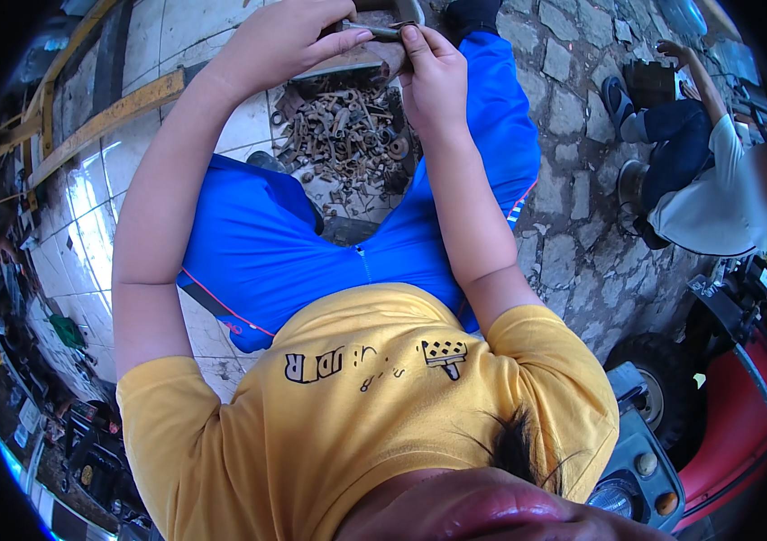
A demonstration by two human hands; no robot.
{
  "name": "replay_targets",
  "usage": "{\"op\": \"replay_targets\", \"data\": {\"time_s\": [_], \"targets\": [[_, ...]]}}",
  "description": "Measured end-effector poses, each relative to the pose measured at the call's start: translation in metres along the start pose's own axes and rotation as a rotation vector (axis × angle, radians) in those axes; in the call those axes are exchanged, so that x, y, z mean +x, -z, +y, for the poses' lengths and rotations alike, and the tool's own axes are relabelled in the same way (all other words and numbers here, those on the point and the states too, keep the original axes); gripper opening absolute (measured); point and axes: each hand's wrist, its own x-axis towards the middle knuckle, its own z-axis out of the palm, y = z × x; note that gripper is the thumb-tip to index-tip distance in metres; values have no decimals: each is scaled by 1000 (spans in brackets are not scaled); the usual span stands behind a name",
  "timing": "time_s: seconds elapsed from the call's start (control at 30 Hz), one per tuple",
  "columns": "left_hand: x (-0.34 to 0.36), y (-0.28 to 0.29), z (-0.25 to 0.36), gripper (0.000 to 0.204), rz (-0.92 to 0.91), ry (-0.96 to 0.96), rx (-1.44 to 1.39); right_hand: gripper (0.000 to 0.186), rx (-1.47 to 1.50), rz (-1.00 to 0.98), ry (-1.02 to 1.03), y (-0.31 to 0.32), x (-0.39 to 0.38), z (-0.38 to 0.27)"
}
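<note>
My left hand (298, 38) and my right hand (435, 79) meet at the top of the view, thumbs toward each other. Between them is a thin, dark metal rod-like piece (383, 32); the left thumb lies along it and the right thumb and fingers pinch its other end. Its exact kind is too small to make out. Just behind the hands shows a pale-rimmed tray (415, 13), partly covered by them. On the floor below, between my knees, lies a heap of rusty bolts, nuts and small metal parts (338, 135).
A yellow metal beam (122, 117) crosses the white floor tiles at left. Someone in a white shirt (708, 203) sits low at right on stone paving (573, 126). A red vehicle (735, 428) with a black tyre (654, 383) stands at lower right.
</note>
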Motion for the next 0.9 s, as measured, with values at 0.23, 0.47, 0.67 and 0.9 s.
{"op": "replay_targets", "data": {"time_s": [0.23,0.47,0.67,0.9], "targets": [[-5,-14,-36,49,-339,632,-991,16,-728,-43,756,-6,-6,-12],[0,-2,-11,44,11,14,-61,18,-140,-5,171,3,4,2],[4,-7,-19,53,-71,265,-325,21,-265,-18,167,-5,-3,4],[-2,-3,-33,62,-199,583,-755,18,-835,-69,987,-9,0,-8]]}}
